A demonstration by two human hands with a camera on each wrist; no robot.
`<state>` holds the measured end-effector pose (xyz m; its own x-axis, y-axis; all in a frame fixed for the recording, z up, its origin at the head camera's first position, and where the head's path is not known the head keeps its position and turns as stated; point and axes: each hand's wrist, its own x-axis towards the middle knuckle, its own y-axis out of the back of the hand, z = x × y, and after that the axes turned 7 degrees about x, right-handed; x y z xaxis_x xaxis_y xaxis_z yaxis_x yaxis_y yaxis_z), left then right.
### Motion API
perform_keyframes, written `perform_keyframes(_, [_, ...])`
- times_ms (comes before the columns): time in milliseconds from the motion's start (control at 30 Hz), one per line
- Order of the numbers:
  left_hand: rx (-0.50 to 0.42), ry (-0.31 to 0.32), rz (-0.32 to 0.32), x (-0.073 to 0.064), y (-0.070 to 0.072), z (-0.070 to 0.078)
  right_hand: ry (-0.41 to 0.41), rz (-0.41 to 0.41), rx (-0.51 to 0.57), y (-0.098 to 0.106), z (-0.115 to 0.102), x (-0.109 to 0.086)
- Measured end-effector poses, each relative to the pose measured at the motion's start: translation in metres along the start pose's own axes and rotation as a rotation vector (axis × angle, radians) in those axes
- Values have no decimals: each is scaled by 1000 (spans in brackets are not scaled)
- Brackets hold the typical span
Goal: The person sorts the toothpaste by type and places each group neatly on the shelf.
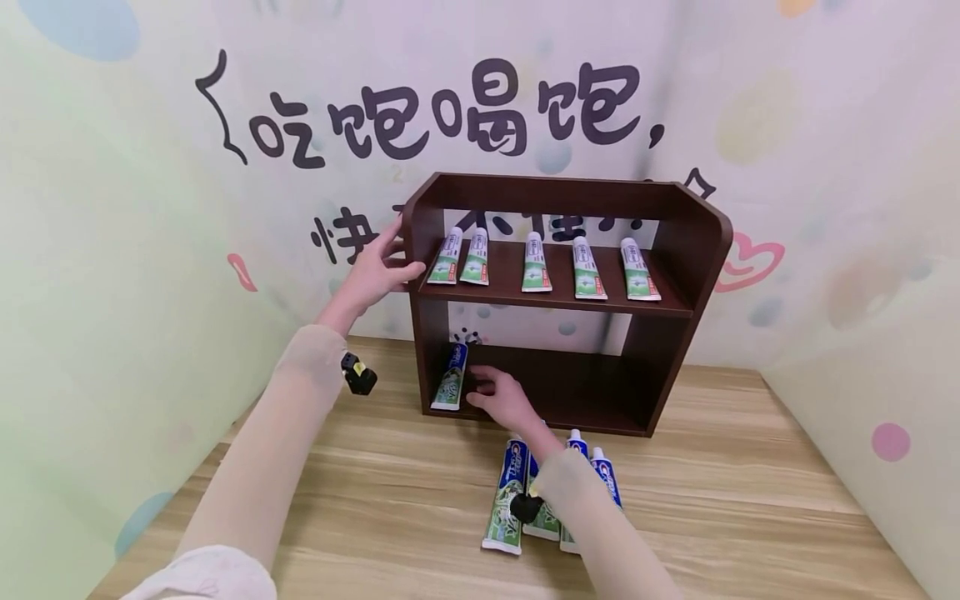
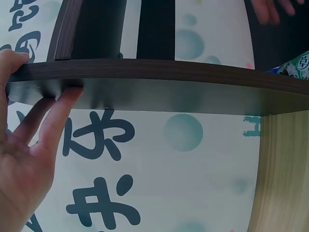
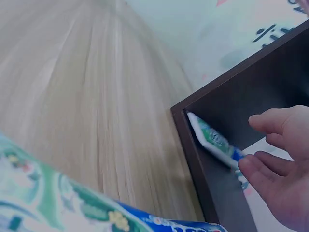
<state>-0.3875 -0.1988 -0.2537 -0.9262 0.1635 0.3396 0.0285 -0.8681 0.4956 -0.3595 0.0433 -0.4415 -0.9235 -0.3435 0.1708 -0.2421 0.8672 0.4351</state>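
My left hand (image 1: 375, 271) grips the left side panel of a dark brown wooden shelf (image 1: 555, 192). In the left wrist view, one digit of that hand (image 2: 26, 164) reaches over the panel's edge while other fingers touch its outer face. My right hand (image 1: 502, 400) is at the lower compartment, its fingers loosely bent and holding nothing. Just left of it, a blue and green toothpaste tube (image 1: 452, 379) leans in the compartment's left corner. The right wrist view shows a gap between the thumb and fingers of the right hand (image 3: 277, 159), beside this toothpaste tube (image 3: 212, 140).
Several white and green toothpaste tubes (image 1: 535, 262) lean in a row on the upper shelf. In front of the unit, more blue and green tubes (image 1: 506, 500) lie on the wooden table (image 1: 375, 500), partly behind my right forearm. Printed walls (image 1: 825, 208) enclose the table.
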Motion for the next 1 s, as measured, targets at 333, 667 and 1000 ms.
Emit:
perform_keyframes(333, [10,-34,66,-12,-10,-9,5,65,69,17,-10,-26])
perform_keyframes(667, [-36,-50,250,-23,-31,-17,-4,166,69,33,-17,-52])
perform_keyframes(1000, [-36,-47,337,-26,-40,-18,3,196,70,45,-20,-77])
